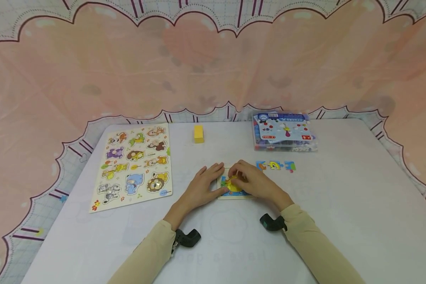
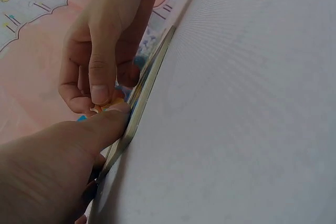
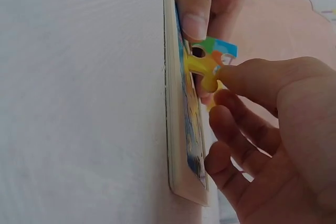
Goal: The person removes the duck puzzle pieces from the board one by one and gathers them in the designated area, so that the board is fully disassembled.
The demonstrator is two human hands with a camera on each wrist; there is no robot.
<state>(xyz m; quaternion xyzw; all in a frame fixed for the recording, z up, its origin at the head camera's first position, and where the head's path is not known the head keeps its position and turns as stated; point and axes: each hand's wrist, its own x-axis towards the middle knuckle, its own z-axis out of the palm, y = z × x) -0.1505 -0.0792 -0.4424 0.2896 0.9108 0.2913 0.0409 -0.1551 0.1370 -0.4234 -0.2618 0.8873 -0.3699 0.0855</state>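
A small jigsaw board (image 1: 234, 198) with a pale wooden rim lies in front of me, partly covered by both hands. My left hand (image 1: 204, 185) rests at its left side with the fingers extended and the thumb on the lower left part of the board. Over the board, my right hand (image 1: 257, 182) pinches a jigsaw piece (image 3: 210, 67) between thumb and fingers. Yellow, green and blue show on this piece, and it stands tilted above the picture in the right wrist view. The left thumb (image 3: 195, 24) is right beside it.
Beyond the right hand lie three loose jigsaw pieces (image 1: 275, 165) in a row. Farther back stands a clear plastic box (image 1: 285, 132) with a printed label. A yellow block (image 1: 198, 134) is at the back middle. On the left lies a large animal peg puzzle (image 1: 133, 167).
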